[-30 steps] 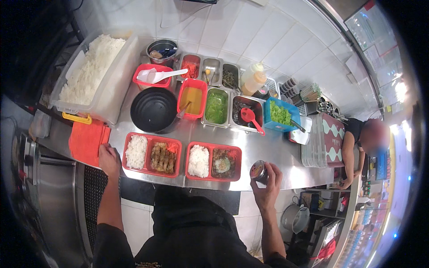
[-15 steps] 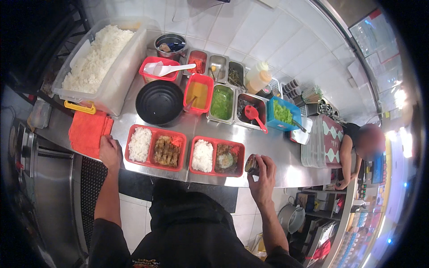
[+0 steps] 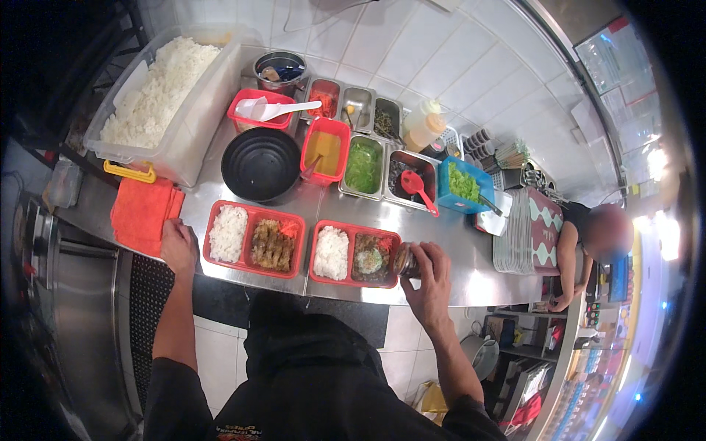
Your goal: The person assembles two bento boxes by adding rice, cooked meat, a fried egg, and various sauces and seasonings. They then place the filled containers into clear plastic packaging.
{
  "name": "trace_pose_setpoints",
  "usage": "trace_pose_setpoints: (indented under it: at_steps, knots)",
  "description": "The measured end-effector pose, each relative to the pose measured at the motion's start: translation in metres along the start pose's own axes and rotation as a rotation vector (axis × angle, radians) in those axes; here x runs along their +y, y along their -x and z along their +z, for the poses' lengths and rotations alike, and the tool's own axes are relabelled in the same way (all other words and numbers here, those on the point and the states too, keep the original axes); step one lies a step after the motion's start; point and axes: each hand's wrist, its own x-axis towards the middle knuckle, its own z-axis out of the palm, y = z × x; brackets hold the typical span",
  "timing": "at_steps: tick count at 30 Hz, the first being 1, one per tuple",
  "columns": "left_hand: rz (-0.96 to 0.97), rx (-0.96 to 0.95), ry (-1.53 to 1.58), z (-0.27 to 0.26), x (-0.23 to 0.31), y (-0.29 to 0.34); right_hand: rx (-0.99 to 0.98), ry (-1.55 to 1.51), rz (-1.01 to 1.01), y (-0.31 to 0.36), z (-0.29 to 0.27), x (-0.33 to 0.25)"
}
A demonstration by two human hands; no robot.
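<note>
My right hand (image 3: 426,275) is closed around a small dark shaker jar (image 3: 406,262), tipped sideways at the right rim of a red two-part bento box (image 3: 318,273). That box holds white rice on its left side. Its right side has a dark, saucy topping with a pale, speckled round on it and red shreds behind. To its left sits a second red bento box (image 3: 209,253) with rice, sliced browned pieces and red shreds. My left hand (image 3: 179,248) rests at the counter's front edge, fingers curled, against a folded orange cloth (image 3: 147,220). Its fingertips are hidden.
Behind the boxes stand a black bowl (image 3: 261,165), a red tub of yellow liquid (image 3: 324,149), steel topping pans (image 3: 362,165) and a blue lettuce bin (image 3: 465,189). A large rice tub (image 3: 191,147) is at far left. Stacked trays (image 3: 515,235) and another person (image 3: 577,242) are at right.
My right hand has moved slightly left and up with the shaker jar, bringing it to the right box's rim. My left hand stays beside the cloth.
</note>
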Motion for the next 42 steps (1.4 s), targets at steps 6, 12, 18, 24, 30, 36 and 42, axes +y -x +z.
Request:
trace_pose_setpoints:
  at_steps: [6, 12, 18, 24, 30, 36, 42]
  knots:
    - [-0.001, -0.023, -0.012, -0.004, 0.006, 0.001, -0.105, -0.053, 0.043, 0.016, -0.007, 0.002]
    - [-0.002, -0.034, -0.011, 0.0, 0.002, 0.0, -0.019, -0.019, 0.082, 0.026, -0.012, 0.014]
    - [0.005, -0.027, -0.007, -0.003, 0.003, 0.0, 0.012, -0.03, 0.128, 0.008, -0.01, 0.008]
    - [0.03, -0.009, -0.012, 0.002, -0.001, 0.0, 0.013, -0.036, 0.062, -0.011, -0.014, 0.009]
    - [0.03, 0.003, 0.0, 0.003, -0.001, 0.0, 0.093, -0.068, 0.074, -0.02, -0.002, 0.011]
    - [0.029, -0.001, -0.025, 0.007, -0.006, -0.001, 0.06, -0.066, 0.123, -0.007, -0.01, 0.023]
    - [0.002, -0.013, -0.004, -0.001, 0.001, 0.001, -0.023, -0.016, 0.12, 0.008, -0.023, 0.018]
